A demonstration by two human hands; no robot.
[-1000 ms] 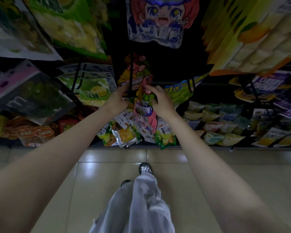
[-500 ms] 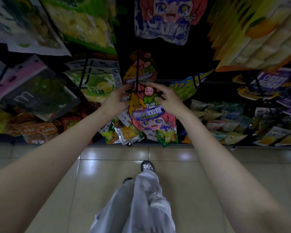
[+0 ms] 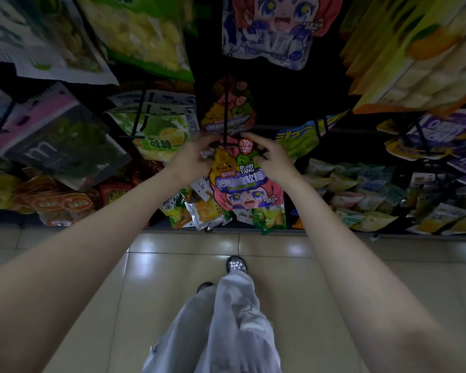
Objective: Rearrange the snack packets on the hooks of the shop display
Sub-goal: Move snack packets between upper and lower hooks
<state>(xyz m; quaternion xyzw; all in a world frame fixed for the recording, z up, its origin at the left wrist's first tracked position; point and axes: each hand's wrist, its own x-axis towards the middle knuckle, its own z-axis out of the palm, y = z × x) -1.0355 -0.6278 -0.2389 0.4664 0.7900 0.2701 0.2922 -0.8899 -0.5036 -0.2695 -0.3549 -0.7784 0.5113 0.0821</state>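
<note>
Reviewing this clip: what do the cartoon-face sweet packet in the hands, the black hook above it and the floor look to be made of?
Cartoon-face packet: looks like glossy printed plastic film, judging by its sheen and flexible edges. Both the left hand and right hand pinch its top. Black hook: thin and straight, probably coated metal wire, though too dark to be sure. Floor: glazed beige tiles, with grout lines and light reflections.

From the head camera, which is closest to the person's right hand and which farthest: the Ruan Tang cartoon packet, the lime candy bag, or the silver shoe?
1. Ruan Tang cartoon packet: pinched by the right hand at its top.
2. Lime candy bag: hanging left, beyond the left hand.
3. Silver shoe: on the floor tiles below.
</note>
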